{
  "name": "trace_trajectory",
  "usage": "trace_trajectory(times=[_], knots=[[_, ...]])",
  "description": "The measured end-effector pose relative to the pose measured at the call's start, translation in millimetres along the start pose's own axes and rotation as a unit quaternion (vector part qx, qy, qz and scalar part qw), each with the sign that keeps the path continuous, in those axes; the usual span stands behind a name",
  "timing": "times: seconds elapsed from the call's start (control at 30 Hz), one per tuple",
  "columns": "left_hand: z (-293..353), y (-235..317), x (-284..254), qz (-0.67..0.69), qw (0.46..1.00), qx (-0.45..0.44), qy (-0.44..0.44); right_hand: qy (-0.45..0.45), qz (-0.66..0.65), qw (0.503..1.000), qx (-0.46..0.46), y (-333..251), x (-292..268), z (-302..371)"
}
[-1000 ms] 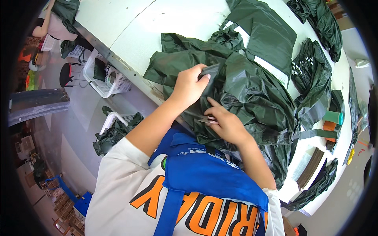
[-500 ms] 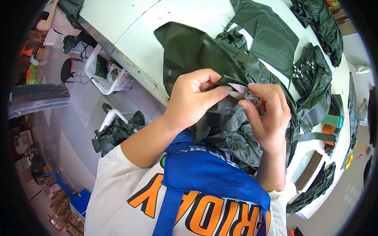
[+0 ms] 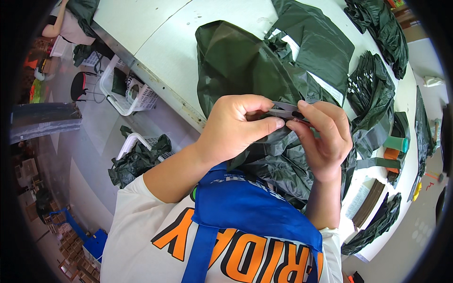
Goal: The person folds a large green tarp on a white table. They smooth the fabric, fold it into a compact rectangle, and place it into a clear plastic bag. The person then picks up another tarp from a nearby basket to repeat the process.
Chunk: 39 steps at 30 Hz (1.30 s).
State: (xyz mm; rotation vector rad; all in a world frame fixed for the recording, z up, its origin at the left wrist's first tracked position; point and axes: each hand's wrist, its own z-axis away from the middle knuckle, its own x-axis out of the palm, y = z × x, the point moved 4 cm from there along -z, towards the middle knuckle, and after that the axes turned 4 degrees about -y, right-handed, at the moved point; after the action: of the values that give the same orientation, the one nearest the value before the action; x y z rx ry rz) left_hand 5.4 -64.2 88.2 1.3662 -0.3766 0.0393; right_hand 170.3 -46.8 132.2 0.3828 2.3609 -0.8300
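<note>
My right hand (image 3: 326,137) grips small metal thread snips (image 3: 285,112) between thumb and fingers, their blades pointing left. The blades reach the fingertips of my left hand (image 3: 236,123). Thumb and forefinger of that hand are pinched on the edge of a dark green fabric piece (image 3: 236,66), thin and slightly shiny. Part of this fabric stands up beyond my hands, and crumpled folds hang below them toward my blue apron (image 3: 250,203). My fingers hide the exact spot where blades and cloth meet.
More dark green fabric (image 3: 316,37) lies on the white table (image 3: 155,52), with a gathered bundle (image 3: 373,94) to the right. Near it stand a green thread cone (image 3: 396,144) and a brown stack (image 3: 370,205). White baskets (image 3: 113,92) sit on the floor at left. Another person's arm (image 3: 54,23) shows far left.
The snips' blades, spread apart before, are now closer together. My left hand has shifted slightly down and right, and the raised fabric has changed shape, its left corner moving right.
</note>
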Motion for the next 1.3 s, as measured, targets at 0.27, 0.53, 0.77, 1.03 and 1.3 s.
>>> trace_trajectory(times=[0.27,0.53,0.77,1.03,1.3], knots=[[6,-11,0,0.026,0.999,0.031,0.000,0.043,-0.313,0.915,0.251,27,8,22],[50,-51,-66,-0.179,0.935,-0.139,-0.274,-0.289,-0.247,0.837,0.394,20,92,95],[15,-35,-208,0.027,0.931,-0.058,0.358,-0.392,-0.180,0.883,0.187,-13,126,104],[11,-32,-170,0.010,0.992,0.043,0.118,-0.338,-0.314,0.799,0.386,12,98,61],[47,-15,-130,0.236,0.966,0.093,0.052,-0.138,-0.117,0.958,0.224,42,121,-3]])
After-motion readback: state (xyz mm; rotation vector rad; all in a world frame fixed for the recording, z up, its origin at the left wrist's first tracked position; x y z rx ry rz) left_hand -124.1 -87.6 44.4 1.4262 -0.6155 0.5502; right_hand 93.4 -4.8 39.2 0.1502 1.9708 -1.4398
